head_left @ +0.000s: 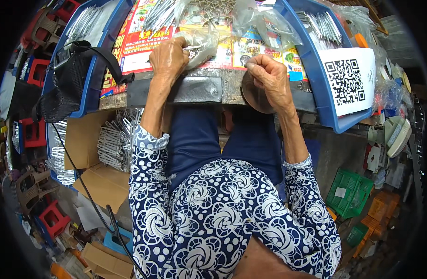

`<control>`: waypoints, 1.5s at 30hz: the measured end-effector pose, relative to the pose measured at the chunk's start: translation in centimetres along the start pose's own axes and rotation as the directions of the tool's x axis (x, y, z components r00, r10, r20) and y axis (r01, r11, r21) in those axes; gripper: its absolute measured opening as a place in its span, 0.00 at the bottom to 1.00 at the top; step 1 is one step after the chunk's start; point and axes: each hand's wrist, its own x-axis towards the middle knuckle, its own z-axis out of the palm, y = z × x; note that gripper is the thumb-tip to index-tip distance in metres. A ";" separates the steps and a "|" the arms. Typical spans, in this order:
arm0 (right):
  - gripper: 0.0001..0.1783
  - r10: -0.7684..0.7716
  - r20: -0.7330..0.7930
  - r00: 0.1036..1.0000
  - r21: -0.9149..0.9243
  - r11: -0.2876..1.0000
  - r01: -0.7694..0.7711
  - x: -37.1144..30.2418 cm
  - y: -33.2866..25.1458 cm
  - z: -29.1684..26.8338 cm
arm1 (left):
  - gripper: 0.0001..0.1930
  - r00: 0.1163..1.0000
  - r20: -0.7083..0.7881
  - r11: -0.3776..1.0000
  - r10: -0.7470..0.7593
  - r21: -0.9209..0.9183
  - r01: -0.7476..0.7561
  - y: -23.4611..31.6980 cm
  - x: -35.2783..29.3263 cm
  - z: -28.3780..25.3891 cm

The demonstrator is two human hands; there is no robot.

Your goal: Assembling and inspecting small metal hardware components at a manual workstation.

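Note:
My left hand [169, 56] is closed at the near edge of a clear plastic bag [206, 46] on the bench. By its fingertips shows a short, pale, thin rod [192, 47]. My right hand [270, 76] is raised over the bench's front edge, thumb and forefinger pinched together. Whatever sits in that pinch is too small to make out. Just below and left of it is a brown round disc [253, 96], partly covered by the hand. Beyond both hands lie a pile of small metal parts [213, 8] and a bundle of thin metal rods [161, 15].
Printed red and yellow sheets [143, 49] cover the bench. Blue trays flank it: the left tray [110, 39] carries rods and a black mesh bag [67, 88], the right tray [311, 56] rods and a white code sheet [348, 81]. A cardboard box [83, 139] with metal parts stands below left.

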 end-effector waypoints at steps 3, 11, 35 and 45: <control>0.08 -0.008 0.013 1.000 0.020 1.000 0.008 0.0 0.0 -0.1 | 0.09 0.999 0.041 0.999 -0.003 -0.052 0.005 -0.1 0.2 -0.4; 0.08 0.011 0.020 1.000 0.006 1.000 -0.011 0.2 -0.2 0.4 | 0.16 0.994 0.100 0.998 -0.038 -0.054 0.043 -0.7 0.4 0.0; 0.07 -0.049 0.027 0.998 -0.014 0.999 0.050 0.8 -0.9 1.5 | 0.09 0.974 -0.051 0.929 0.222 -0.292 -0.227 -3.1 0.0 0.7; 0.08 -0.033 0.072 0.997 -0.003 0.999 0.034 2.2 -1.0 4.1 | 0.08 0.985 -0.045 0.963 0.166 -0.206 -0.172 -2.3 -0.1 0.7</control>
